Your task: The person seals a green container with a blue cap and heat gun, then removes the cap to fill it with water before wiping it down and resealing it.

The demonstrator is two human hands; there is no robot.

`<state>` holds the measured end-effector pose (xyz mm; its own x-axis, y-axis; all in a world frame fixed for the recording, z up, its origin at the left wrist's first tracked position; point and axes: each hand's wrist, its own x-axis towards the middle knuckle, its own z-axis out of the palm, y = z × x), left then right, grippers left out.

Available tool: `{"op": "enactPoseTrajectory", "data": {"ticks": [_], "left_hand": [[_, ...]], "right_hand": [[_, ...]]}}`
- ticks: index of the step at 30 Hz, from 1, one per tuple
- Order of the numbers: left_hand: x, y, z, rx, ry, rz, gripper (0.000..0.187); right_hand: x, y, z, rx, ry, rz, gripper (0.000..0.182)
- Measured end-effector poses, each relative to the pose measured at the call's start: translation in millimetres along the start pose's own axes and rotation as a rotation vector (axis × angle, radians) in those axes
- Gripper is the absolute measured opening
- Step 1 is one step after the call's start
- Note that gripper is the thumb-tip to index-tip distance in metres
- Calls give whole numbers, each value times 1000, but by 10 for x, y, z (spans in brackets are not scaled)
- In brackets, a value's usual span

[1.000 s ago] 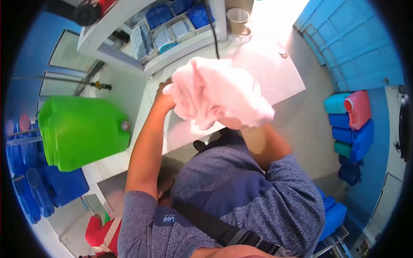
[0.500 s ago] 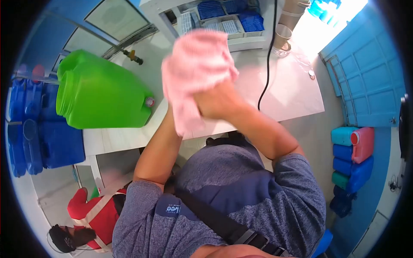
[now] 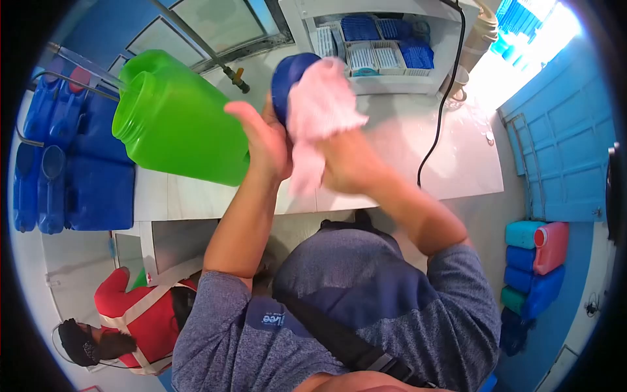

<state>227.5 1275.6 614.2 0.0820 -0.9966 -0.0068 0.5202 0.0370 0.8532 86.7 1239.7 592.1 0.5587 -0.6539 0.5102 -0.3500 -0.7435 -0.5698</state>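
Note:
My left hand holds a round blue lid over the counter, its thumb sticking out to the side and the other fingers mostly hidden behind the lid. A pink cloth is in my right hand and covers the right part of the lid. The cloth hides most of the right hand's fingers, and its loose end hangs toward me. Just left of my left hand stands a big green jug with its mouth uncovered.
Behind the hands, a white shelf holds baskets of blue and white items. A black cable crosses the white counter. Blue jugs stand at left, near a person in red. Stacked containers line the right wall.
The cloth has shifted, uncovering the blue lid and the left hand, which it hid before. My left thumb now shows stretched out. The view has turned slightly, so the surroundings sit further right.

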Motion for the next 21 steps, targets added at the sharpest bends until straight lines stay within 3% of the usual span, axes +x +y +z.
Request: {"op": "enactPoseTrajectory", "data": {"ticks": [1,2,3,4,6,7,8,11,12,15,16,19,21], "left_hand": [[7,9,-67,139,-4,44,122],[30,21,-118,377,-144,100,131],[-14,-20,-126,373,-139,87,131],[-25,-53,-108,360,-217,76,131],[-24,-78,-39,343,-334,68,132],[-29,-68,12,338,-373,65,132],[-10,-10,94,283,-326,121,134],[-120,-5,161,258,-303,191,136],[-190,-113,90,347,-331,167,136],[-175,-15,51,401,-387,162,131],[-136,41,62,383,-396,177,129],[-133,46,88,116,-444,281,125],[-229,-124,134,131,-291,245,124]], "right_hand": [[4,-69,50,-34,54,-78,40],[9,-138,101,-71,111,-152,41],[60,-41,-86,5,-134,-50,45],[215,72,-159,256,-55,-20,44],[366,171,-161,315,201,-142,41],[308,34,-113,314,203,-144,41],[199,-177,-55,106,300,-237,39],[261,144,-34,-142,298,-387,34],[349,340,-27,458,184,-125,30],[428,68,208,1163,2,451,26],[322,-209,419,668,318,182,32],[240,-148,123,-126,425,-383,42],[409,15,104,454,280,-115,44]]}}
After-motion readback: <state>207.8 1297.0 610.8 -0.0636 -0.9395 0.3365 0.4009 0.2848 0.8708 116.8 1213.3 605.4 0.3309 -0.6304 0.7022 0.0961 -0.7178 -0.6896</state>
